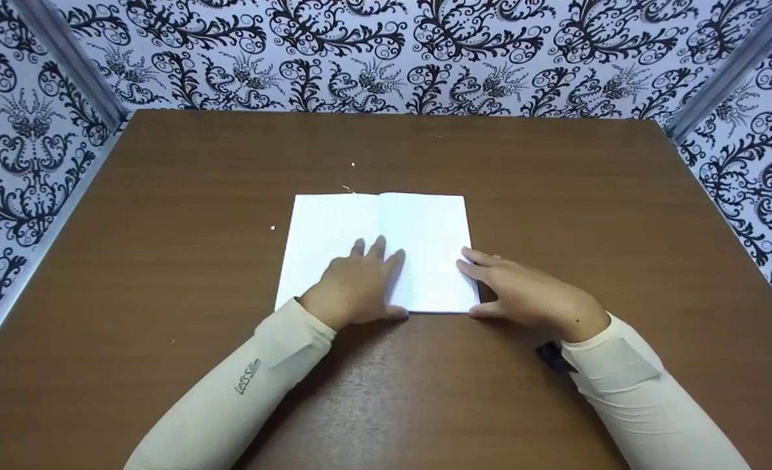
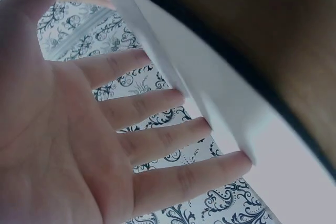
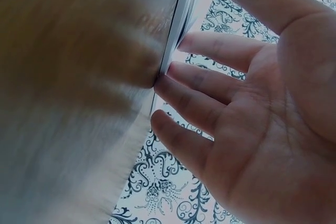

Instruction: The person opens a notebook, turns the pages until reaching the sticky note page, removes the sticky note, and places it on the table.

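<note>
A notebook (image 1: 337, 228) lies spread at its middle on the brown table, its pages white and without visible writing. My left hand (image 1: 360, 284) rests on it near the centre fold, fingers stretched out and thumb at the bottom edge. In the left wrist view the fingertips of the left hand (image 2: 157, 135) touch the white page. At the notebook's right edge is my right hand (image 1: 523, 287), fingers extended over the border and thumb by the lower right corner. The right wrist view shows the right hand (image 3: 236, 103) with its fingertips against the page edges.
The brown table (image 1: 164, 261) surrounds the notebook, with a few tiny pale specks beyond and left of it. Black-and-white patterned walls (image 1: 373, 59) stand at the back and both sides, with grey strips (image 1: 72, 65) at the corners.
</note>
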Demonstrator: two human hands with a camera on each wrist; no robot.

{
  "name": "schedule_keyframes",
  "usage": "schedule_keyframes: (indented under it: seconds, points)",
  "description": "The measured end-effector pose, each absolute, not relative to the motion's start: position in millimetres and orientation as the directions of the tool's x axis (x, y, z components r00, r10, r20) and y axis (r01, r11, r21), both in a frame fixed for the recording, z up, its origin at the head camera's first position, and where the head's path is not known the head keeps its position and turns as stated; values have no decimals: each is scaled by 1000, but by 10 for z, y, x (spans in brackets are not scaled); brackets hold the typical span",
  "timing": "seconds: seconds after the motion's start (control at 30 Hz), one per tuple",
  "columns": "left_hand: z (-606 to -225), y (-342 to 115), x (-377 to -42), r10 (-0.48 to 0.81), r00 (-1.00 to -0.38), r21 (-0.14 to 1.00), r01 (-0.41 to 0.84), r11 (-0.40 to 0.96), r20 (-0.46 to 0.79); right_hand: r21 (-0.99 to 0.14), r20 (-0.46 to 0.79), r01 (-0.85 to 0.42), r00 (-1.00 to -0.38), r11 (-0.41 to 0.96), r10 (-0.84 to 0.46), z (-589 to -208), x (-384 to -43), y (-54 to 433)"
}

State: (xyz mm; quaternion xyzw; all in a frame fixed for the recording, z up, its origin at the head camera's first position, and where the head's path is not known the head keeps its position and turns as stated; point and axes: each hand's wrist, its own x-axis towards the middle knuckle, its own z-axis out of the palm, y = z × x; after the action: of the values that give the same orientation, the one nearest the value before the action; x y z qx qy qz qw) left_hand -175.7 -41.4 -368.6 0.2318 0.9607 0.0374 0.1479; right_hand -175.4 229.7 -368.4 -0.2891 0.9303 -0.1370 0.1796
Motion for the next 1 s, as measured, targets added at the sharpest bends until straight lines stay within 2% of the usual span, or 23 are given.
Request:
schedule_keyframes:
  seconds: [0.23, 0.8, 1.0]
  points:
    - [-3689, -383, -1726, 454, -854, 125, 436, 891, -255, -363, -247, -481, -776, 798, -580, -3693, -1749, 2297]
    - [-3664, -517, -1737, 507, -839, 167, 481, 861, -199, -362, -262, -473, -776, 804, -574, -3706, -1792, 2279]
    - [-3666, -533, -1740, 542, -827, 178, 517, 837, -147, -351, -278, -431, -800, 831, -532, -3649, -1825, 2230]
